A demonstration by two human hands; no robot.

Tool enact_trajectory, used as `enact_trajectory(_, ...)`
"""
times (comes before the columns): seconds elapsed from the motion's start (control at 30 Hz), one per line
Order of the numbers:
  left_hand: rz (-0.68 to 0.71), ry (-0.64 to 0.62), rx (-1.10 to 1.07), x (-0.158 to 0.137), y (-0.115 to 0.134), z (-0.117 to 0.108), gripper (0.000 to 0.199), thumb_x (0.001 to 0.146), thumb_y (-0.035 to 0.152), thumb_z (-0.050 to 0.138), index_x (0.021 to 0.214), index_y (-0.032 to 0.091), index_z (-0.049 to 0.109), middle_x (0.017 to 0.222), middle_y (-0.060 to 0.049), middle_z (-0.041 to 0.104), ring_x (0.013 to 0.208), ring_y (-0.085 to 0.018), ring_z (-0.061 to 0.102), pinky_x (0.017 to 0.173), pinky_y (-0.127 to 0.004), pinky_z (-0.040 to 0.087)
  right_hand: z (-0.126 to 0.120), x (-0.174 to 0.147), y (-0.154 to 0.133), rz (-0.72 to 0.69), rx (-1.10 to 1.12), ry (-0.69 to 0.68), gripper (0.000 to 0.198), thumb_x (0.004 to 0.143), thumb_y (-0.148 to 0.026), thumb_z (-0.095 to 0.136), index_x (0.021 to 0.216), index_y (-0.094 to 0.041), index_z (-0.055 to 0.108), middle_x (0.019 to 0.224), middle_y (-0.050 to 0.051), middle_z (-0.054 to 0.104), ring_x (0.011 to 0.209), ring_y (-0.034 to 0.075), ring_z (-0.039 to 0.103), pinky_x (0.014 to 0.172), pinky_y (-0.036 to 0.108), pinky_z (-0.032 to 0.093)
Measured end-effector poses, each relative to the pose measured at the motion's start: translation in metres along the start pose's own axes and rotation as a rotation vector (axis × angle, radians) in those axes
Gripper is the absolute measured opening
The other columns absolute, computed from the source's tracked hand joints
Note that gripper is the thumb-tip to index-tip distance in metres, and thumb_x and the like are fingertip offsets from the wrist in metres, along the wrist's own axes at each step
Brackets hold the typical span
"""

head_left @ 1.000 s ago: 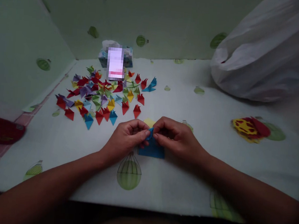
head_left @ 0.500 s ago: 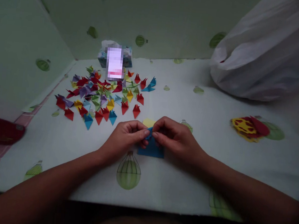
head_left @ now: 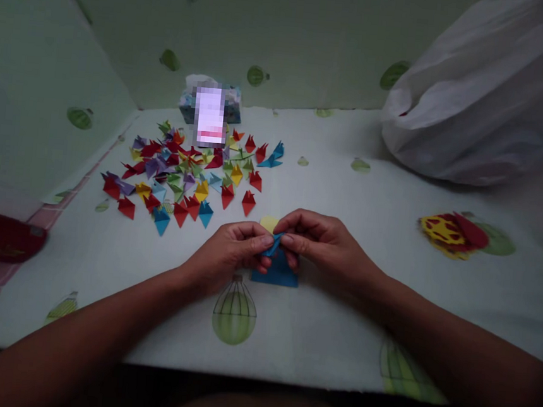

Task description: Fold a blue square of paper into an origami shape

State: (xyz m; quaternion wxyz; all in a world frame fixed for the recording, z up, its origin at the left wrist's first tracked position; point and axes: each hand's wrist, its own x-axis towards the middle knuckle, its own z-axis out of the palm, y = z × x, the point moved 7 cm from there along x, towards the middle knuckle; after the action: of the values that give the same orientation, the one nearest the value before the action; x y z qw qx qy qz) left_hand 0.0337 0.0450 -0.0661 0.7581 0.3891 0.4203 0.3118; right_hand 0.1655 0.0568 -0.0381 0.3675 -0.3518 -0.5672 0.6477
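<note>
Between my two hands is a small piece of folded blue paper [head_left: 274, 244], pinched from both sides. My left hand [head_left: 245, 247] grips its left end with thumb and fingers. On the other side my right hand [head_left: 313, 240] pinches the right end, and the fingers hide part of the paper. Just below lies a flat blue paper square [head_left: 275, 275] on the table, partly covered by the hands. A pale yellow paper [head_left: 268, 223] peeks out behind the fingers. To the upper left spreads a pile of folded paper cranes [head_left: 179, 170] in red, blue, yellow, green and purple.
A tissue box [head_left: 235, 105] stands at the back, with a lit, blurred phone [head_left: 210, 112] leaning before it. A large white plastic bag [head_left: 469, 113] fills the back right. Red and yellow cut-outs [head_left: 449, 233] lie at right; a red object [head_left: 2, 235] sits at the left edge.
My right thumb and fingers have shifted slightly on the folded blue paper, and more of it shows between the hands. The cranes and other things stay where they were.
</note>
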Motion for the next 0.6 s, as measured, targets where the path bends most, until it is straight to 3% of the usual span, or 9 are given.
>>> enact_trajectory(0.37, 0.028, -0.032, 0.026, 0.0007, -0.0017, 0.0004, 0.020, 0.080, 0.031, 0.079, 0.085, 0.013, 0.071, 0.078, -0.003, 0.072, 0.068, -0.009, 0.063, 0.068, -0.021, 0.051, -0.0029, -0.0001, 0.0034, 0.044, -0.046, 0.045, 0.012, 0.086, -0.027, 0.068, 0.085, -0.017, 0.061, 0.057, -0.005, 0.060, 0.050, 0.010, 0.056, 0.051, 0.024, 0.046)
enact_trajectory(0.6, 0.093, 0.004, 0.100, -0.0011, 0.0050, -0.0016, 0.017, 0.079, 0.028, 0.079, 0.083, 0.014, 0.070, 0.070, 0.001, 0.066, 0.061, -0.008, 0.057, 0.062, -0.020, 0.047, -0.0012, 0.0009, 0.0056, 0.033, -0.033, 0.022, 0.023, 0.081, -0.032, 0.076, 0.091, -0.018, 0.060, 0.068, -0.004, 0.062, 0.053, 0.010, 0.058, 0.050, 0.025, 0.048)
